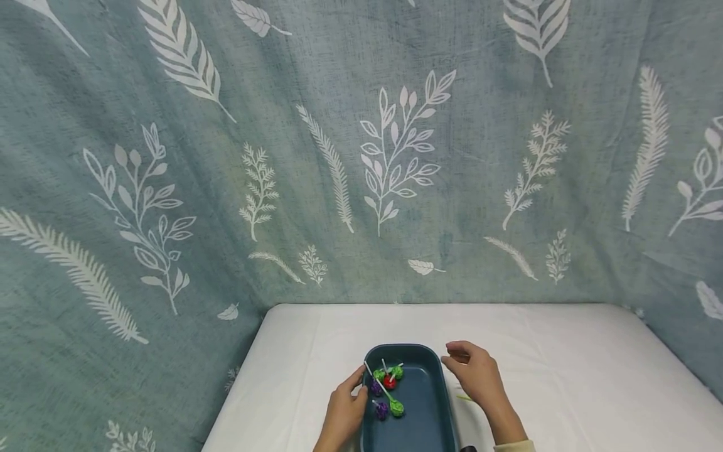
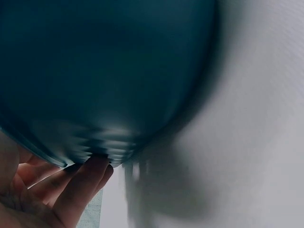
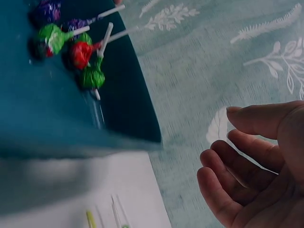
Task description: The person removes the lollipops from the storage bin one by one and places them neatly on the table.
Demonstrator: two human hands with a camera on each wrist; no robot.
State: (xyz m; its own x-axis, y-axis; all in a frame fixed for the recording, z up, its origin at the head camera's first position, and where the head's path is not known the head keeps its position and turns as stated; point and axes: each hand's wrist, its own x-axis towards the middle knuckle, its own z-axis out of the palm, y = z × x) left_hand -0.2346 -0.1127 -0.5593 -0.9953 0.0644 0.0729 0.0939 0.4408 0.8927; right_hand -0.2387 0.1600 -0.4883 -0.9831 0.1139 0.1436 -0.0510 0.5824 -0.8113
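Note:
A dark blue tray [image 1: 420, 402] sits on the table, with several wrapped lollipops gathered at its left side. Among them are a green lollipop [image 1: 397, 408], a purple lollipop [image 1: 381, 411] and a red lollipop [image 1: 390, 382]. My left hand [image 1: 346, 408] is at the tray's left edge. In the left wrist view its extended fingers [image 2: 85, 187] touch the tray's outer wall. Just beyond the tray's right rim, my right hand [image 1: 474, 376] hovers with fingers loosely bent. Nothing is between its thumb and fingertips in the right wrist view.
White cloth covers the table [image 1: 305, 351]. To the right of the tray lie a yellow-green stick [image 1: 464, 398] and, at the bottom edge, a partly visible black object [image 1: 469, 449]. A leaf-patterned curtain [image 1: 339, 188] hangs behind the table.

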